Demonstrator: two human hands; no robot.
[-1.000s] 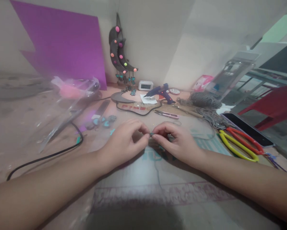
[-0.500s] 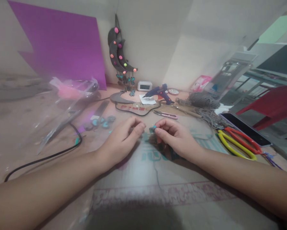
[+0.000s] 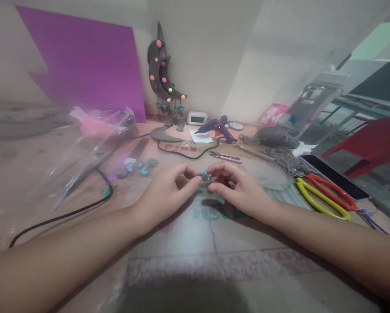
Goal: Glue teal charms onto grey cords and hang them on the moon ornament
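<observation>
Between thumb and index finger, my left hand [image 3: 172,187] pinches a small grey and teal piece [image 3: 204,176], apparently yarn-covered, above the middle of the table. My right hand [image 3: 239,187] is curled close on the other side, its fingertips at the piece's edge. A thin strand seems to run to the right fingers, but what they grip is too small to make out. Left of my hands lie several grey and teal heart-like pieces [image 3: 143,168]. Beyond the hands are pink-handled thread snips [image 3: 227,157].
At the back stand a blue glue gun [image 3: 219,126], a white clock [image 3: 196,118] and a grey crescent [image 3: 165,134]. A moon ornament [image 3: 157,74] hangs on the wall. Grey yarn [image 3: 276,137], a phone [image 3: 335,176] and red-and-yellow-handled scissors [image 3: 322,198] lie right; a black cable [image 3: 61,215] crosses left.
The small grey and teal piece has passed from my right fingertips to my left pinch. My left hand has moved slightly right, and the right finger and thumb have parted a little.
</observation>
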